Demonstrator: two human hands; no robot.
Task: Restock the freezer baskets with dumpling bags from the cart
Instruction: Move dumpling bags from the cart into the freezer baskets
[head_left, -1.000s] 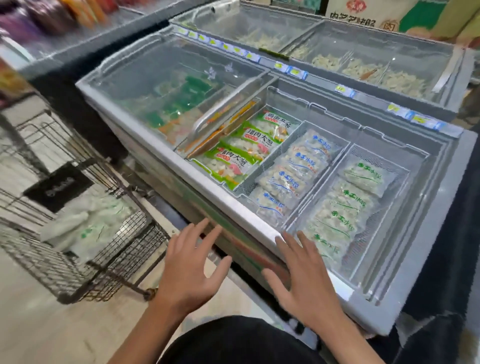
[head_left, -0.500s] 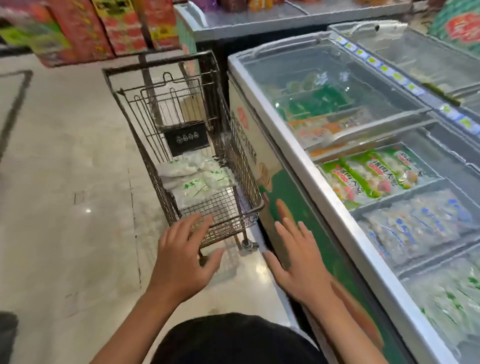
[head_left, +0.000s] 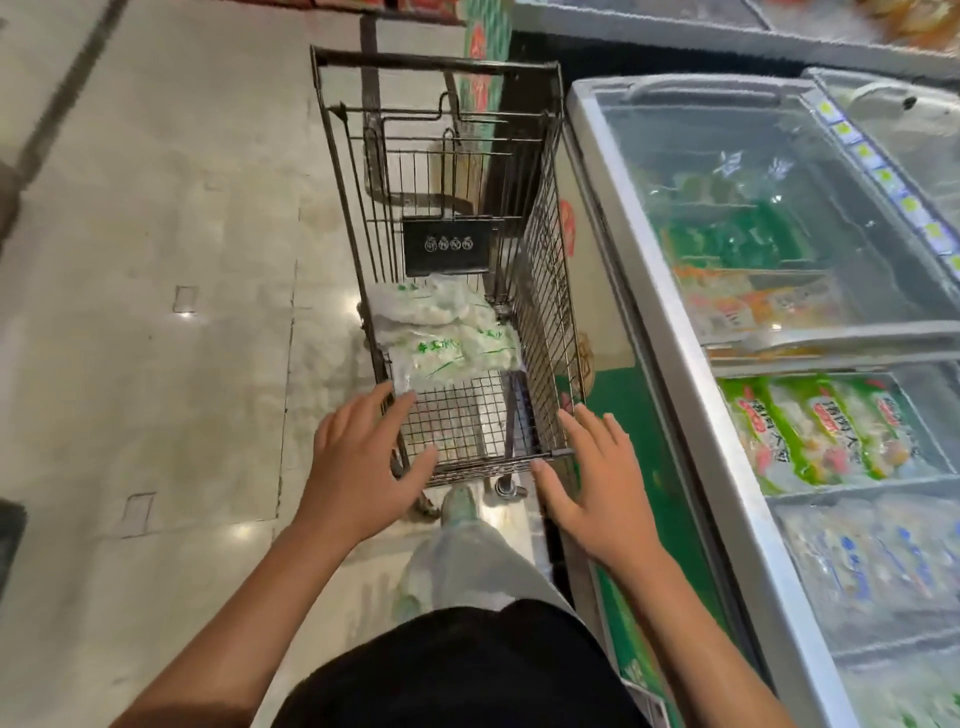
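A dark wire shopping cart (head_left: 545, 291) stands straight ahead, beside the freezer. Several clear dumpling bags with green print (head_left: 441, 343) lie piled on its floor toward the far end. My left hand (head_left: 363, 462) hovers at the cart's near left corner with fingers spread, holding nothing. My right hand (head_left: 597, 483) hovers at the near right corner, fingers straight, also holding nothing. The chest freezer (head_left: 691, 395) runs along the right; its open section shows baskets of green-labelled bags (head_left: 821, 431) and blue-printed dumpling bags (head_left: 883, 561).
The freezer's far half is under a sliding glass lid (head_left: 769, 208) with green and orange packs beneath. A black sign (head_left: 447, 247) hangs inside the cart. Pale tiled floor (head_left: 156, 312) spreads to the left. My leg and shoe (head_left: 460, 514) are just behind the cart.
My view has swung left from the freezer baskets to the cart, which is now straight ahead. Both hands have moved forward to the cart's near rim, still open and holding nothing.
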